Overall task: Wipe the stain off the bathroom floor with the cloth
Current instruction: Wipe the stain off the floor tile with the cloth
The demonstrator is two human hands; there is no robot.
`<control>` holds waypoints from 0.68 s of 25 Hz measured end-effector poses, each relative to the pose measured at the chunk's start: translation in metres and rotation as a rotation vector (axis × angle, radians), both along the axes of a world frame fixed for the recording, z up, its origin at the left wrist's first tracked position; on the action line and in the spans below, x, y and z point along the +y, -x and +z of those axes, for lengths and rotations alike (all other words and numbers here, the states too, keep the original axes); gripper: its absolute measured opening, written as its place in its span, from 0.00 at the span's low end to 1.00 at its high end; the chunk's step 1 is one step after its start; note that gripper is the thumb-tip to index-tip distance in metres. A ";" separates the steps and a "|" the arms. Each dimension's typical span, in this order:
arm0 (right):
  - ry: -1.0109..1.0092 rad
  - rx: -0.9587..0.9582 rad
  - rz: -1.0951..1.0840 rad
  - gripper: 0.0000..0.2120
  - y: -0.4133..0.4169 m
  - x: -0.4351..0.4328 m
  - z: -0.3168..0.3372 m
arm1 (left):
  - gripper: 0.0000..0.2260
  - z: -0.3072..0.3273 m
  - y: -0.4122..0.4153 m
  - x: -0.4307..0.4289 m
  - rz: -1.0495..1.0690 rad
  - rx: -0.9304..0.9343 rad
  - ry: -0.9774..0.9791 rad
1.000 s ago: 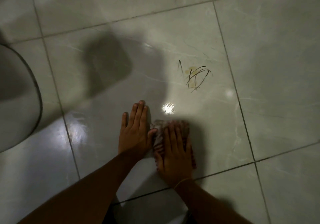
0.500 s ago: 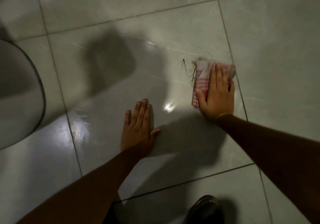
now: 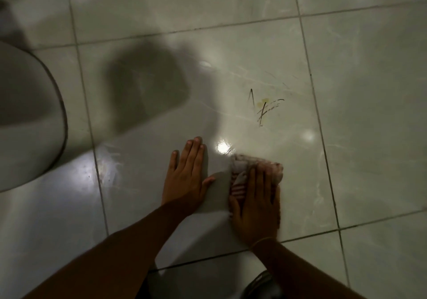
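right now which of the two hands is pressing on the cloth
The right hand, flat on the pink striped cloth. The left hand lies bare on the floor tile beside it.

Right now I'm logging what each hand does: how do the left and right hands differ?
The left hand lies bare on the floor tile, fingers spread; the right hand presses flat on the pink striped cloth. The right wrist wears a thin band; the left shows none. Both lie palm down, short of the stain.
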State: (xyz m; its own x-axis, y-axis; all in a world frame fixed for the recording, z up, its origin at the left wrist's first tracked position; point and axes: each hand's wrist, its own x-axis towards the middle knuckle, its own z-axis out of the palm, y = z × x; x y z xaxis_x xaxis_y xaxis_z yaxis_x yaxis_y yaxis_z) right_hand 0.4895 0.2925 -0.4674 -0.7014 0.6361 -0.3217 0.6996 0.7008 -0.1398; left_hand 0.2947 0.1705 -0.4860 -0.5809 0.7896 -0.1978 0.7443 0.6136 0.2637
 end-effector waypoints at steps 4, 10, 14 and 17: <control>-0.021 0.092 0.063 0.42 0.106 0.037 0.000 | 0.37 -0.001 0.000 -0.001 0.008 -0.027 -0.001; -0.027 0.118 0.089 0.41 0.210 0.093 0.001 | 0.38 -0.001 0.000 0.000 0.008 -0.006 0.023; -0.045 0.111 0.091 0.41 0.130 0.069 0.002 | 0.38 0.001 0.000 0.000 0.012 -0.022 0.008; -0.020 0.033 0.009 0.42 0.048 0.074 0.008 | 0.38 0.000 -0.001 -0.001 0.006 -0.007 -0.015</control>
State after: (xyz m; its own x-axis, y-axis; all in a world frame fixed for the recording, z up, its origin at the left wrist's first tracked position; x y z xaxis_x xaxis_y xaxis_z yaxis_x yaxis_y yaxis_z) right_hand 0.4412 0.3666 -0.4592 -0.7170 0.6359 -0.2855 0.6886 0.7098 -0.1484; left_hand 0.2955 0.1699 -0.4857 -0.5844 0.7889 -0.1900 0.7385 0.6141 0.2785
